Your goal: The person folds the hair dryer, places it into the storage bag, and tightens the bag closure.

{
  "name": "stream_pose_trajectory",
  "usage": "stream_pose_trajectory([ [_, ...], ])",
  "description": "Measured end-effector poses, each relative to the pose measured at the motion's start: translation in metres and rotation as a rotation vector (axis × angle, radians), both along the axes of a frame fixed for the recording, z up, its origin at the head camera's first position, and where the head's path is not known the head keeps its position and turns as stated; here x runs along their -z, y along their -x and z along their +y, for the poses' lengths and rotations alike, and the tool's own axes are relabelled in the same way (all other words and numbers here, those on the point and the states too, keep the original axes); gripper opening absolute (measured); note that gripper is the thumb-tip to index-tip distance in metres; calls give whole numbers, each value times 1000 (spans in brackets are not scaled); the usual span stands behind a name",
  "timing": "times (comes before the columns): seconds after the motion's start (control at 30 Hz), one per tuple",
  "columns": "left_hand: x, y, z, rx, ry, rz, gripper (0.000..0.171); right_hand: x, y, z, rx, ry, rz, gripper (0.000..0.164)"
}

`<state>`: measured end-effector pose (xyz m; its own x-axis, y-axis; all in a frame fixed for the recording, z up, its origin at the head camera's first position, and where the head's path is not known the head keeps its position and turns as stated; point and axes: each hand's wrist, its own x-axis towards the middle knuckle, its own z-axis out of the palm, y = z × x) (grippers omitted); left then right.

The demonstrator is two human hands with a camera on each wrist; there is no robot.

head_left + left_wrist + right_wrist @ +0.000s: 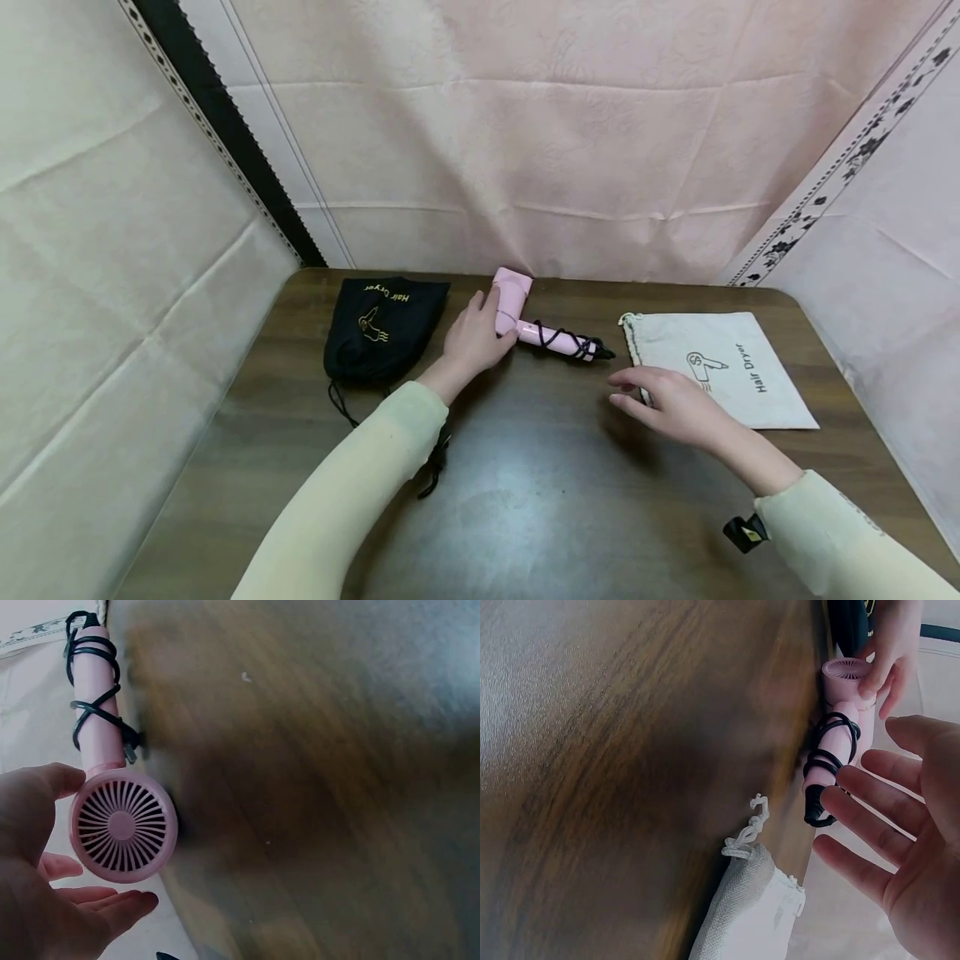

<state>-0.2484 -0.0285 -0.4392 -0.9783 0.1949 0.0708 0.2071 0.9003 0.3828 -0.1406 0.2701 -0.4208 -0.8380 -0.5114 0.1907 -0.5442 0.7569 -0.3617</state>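
A pink hair dryer [513, 293] lies near the table's back edge, its black cord wound round the handle [551, 337]. My left hand [474, 337] is at the left side of its barrel. The left wrist view shows the thumb at the joint of barrel and handle and loosely bent fingers beside the round grille [121, 825]. My right hand [671, 404] hovers with spread, relaxed fingers, holding nothing; it overlaps the near left part of a white drawstring bag [772, 342] printed "Hair Dryer". The bag's corded mouth [750, 859] shows in the right wrist view.
A black drawstring bag [382, 333] with gold "Hair Dryer" print lies at the back left, its cord trailing under the left forearm. Pale cloth [585, 150] hangs behind the wooden table [525, 517] and along both sides. A small black object [745, 533] is at the right sleeve.
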Motion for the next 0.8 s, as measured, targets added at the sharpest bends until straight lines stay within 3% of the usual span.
stream_pose_trajectory([
  [0.17, 7, -2, -2, 3, -21, 22, 77, 0, 0, -3, -9, 4, -12, 25],
  [0.37, 10, -10, 0, -37, -29, 57, 75, 2, 2, -5, -26, 13, -13, 24],
  [0.8, 11, -50, 15, -85, 8, 114, 79, 2, 7, -3, -14, 14, -46, 27],
])
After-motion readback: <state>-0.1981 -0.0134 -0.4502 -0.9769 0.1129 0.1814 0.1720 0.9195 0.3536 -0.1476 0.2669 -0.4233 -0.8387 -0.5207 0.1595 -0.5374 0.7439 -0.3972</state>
